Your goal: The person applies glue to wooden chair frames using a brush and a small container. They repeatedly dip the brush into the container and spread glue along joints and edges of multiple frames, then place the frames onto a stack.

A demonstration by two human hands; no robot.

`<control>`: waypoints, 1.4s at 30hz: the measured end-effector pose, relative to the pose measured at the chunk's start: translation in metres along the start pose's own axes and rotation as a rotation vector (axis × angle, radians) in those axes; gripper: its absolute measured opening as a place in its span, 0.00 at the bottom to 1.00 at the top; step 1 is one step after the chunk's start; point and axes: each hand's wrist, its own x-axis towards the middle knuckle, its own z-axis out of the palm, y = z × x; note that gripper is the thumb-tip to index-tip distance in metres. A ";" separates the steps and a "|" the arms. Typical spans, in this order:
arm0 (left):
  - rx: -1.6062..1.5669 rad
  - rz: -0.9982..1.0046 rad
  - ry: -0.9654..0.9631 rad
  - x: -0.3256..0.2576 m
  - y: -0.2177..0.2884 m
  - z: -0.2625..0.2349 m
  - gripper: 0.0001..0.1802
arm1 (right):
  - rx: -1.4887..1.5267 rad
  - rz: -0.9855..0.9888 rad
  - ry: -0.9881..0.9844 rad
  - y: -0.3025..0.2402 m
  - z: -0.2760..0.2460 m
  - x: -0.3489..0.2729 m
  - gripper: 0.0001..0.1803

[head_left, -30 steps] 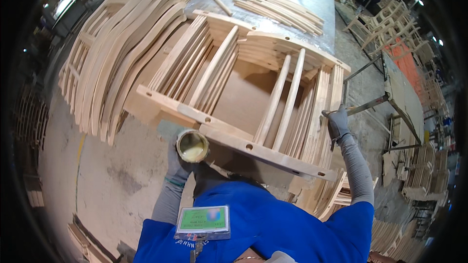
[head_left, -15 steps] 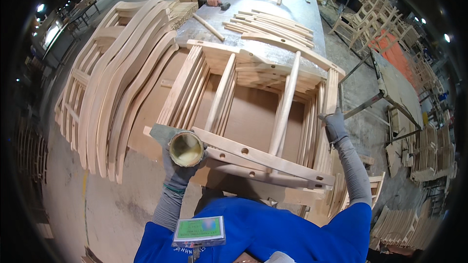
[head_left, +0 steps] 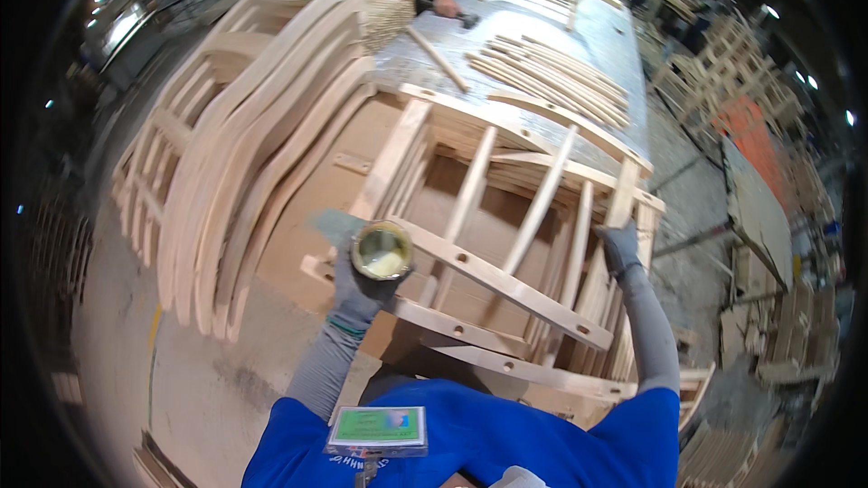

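My left hand (head_left: 360,294), in a grey glove, is wrapped round a round can (head_left: 382,251) with pale, creamy liquid inside. It is at the left front corner of a light wooden frame (head_left: 506,273) with round spindles between two rails. A flat grey-green shape (head_left: 334,224) shows beside the can; I cannot tell what it is. My right hand (head_left: 620,251), gloved too, has its fingers closed on the right end piece of that frame. The frame sits askew over a stack of similar frames (head_left: 470,333), whose front rails show beneath.
Curved wooden chair backs (head_left: 244,140) stand stacked at the left. Beyond the frames, a metal-topped table (head_left: 452,41) carries loose wooden sticks (head_left: 551,77). A co-worker's hand (head_left: 446,6) rests on a dark tool there. Assembled chairs (head_left: 723,59) are piled at the far right.
The top frame has turned out of line with the stack, its front rail now slanting down to the right. Both hands moved with it. The whole view has shifted.
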 end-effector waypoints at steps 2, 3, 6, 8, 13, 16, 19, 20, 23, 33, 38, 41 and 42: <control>0.077 0.029 -0.049 -0.007 0.003 -0.005 0.30 | 0.076 0.010 0.008 -0.001 0.006 -0.003 0.22; 0.071 0.046 -0.037 -0.010 0.003 -0.003 0.30 | 0.101 -0.004 0.008 -0.001 0.006 -0.005 0.24; 0.069 0.107 -0.093 -0.026 0.000 0.003 0.30 | 0.042 -0.060 -0.001 0.004 0.002 -0.002 0.27; 0.058 0.154 -0.148 -0.038 -0.005 0.000 0.31 | -0.087 -0.060 0.037 0.016 -0.011 0.008 0.28; 0.053 0.357 -0.136 -0.099 -0.018 -0.015 0.32 | -0.039 -0.082 -0.040 0.011 -0.001 0.010 0.26; -0.022 0.429 -0.121 -0.131 -0.029 -0.018 0.32 | -0.282 -0.149 -0.006 0.022 -0.012 0.020 0.30; -0.078 0.482 -0.059 -0.163 -0.040 -0.021 0.33 | -0.392 -0.097 0.012 0.022 -0.019 0.023 0.33; -0.075 0.513 -0.020 -0.179 -0.042 -0.022 0.33 | -0.455 0.004 -0.114 0.005 -0.014 0.018 0.40; -0.073 0.526 -0.027 -0.198 -0.032 -0.024 0.33 | -0.499 -0.179 0.023 -0.006 -0.035 0.014 0.45; -0.061 0.554 -0.071 -0.253 0.057 -0.056 0.33 | 0.213 -0.440 -0.258 -0.195 0.047 -0.171 0.28; -0.108 0.611 -0.114 -0.291 0.131 -0.087 0.31 | 0.305 -0.623 -0.355 -0.232 0.159 -0.271 0.30; -0.133 0.641 -0.101 -0.308 0.172 -0.101 0.30 | 0.265 -0.778 -0.345 -0.236 0.223 -0.310 0.31; 0.092 0.810 0.018 -0.313 0.185 -0.125 0.31 | 0.277 -0.778 -0.368 -0.244 0.243 -0.326 0.31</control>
